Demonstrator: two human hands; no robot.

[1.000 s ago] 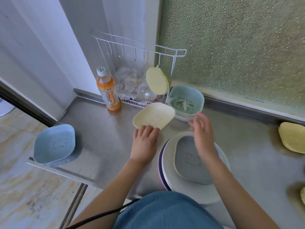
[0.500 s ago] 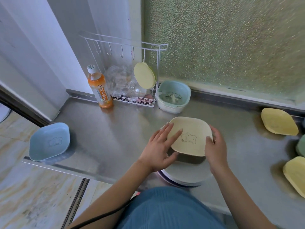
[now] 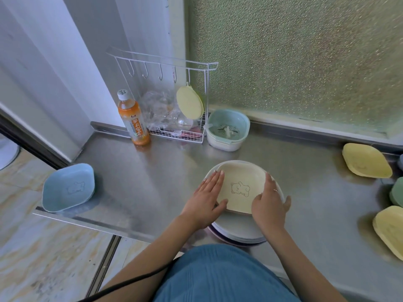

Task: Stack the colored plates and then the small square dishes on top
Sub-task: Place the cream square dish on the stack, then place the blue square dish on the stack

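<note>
On the stainless steel counter [image 3: 152, 171] a stack of round plates [image 3: 239, 233], white on top with a purple rim showing at the bottom, sits near the front edge, and a cream square plastic dish with a bear drawing [image 3: 239, 186] rests on top of it, with a darker dish edge just visible beneath its near side. The left hand [image 3: 207, 197] lies along the dish's left edge, fingers stretched flat and thumb tucked under the near corner; the right hand [image 3: 269, 203] curls over the right edge, fingers bent around the rim, so both hands clasp the dish from either side. A light blue square dish [image 3: 68, 187] sits well apart at the counter's left front corner. Two yellow square dishes [image 3: 366, 160] [image 3: 390, 229] lie at the far right, with a green dish [image 3: 398, 192] between them, cut by the frame. At the back stand an orange drink bottle [image 3: 133, 120], a white wire rack [image 3: 174, 101] and a pale teal strainer bowl [image 3: 227, 129]
</note>
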